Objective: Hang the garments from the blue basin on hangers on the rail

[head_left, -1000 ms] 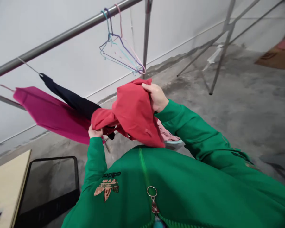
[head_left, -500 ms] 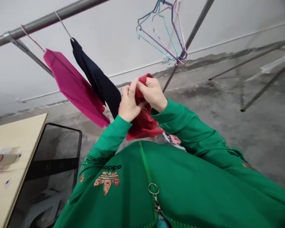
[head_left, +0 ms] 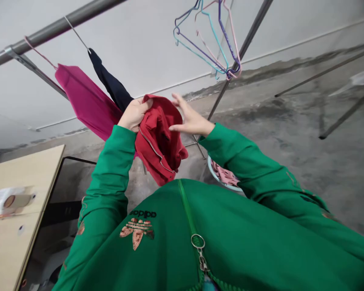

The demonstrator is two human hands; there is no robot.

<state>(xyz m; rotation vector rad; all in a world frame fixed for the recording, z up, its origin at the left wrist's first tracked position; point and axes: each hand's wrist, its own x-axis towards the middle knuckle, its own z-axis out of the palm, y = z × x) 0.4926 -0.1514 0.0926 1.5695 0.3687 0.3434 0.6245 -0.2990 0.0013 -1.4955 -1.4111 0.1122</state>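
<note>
A red zippered garment [head_left: 157, 141] hangs bunched in front of my chest, its silver zip running down the left side. My left hand [head_left: 135, 113] grips its upper left edge between thumb and fingers. At the garment's right edge is my right hand [head_left: 191, 118], with fingers and thumb spread apart; whether it touches the cloth I cannot tell. Behind my left hand, a navy garment [head_left: 109, 79] and a magenta garment [head_left: 81, 97] hang on hangers.
A metal rail [head_left: 57, 27] crosses the upper left. Several coloured hangers [head_left: 212, 44] hang by a slanted metal pole [head_left: 251, 34]. Below right, a basin [head_left: 210, 169] holds pink patterned cloth [head_left: 224, 174]. A wooden table [head_left: 6, 242] stands at left with a packet [head_left: 4, 202] on it.
My hands have moved apart, the left one going left with the red garment's edge. My right hand has opened its fingers. The garment is spread wider and its zip shows.
</note>
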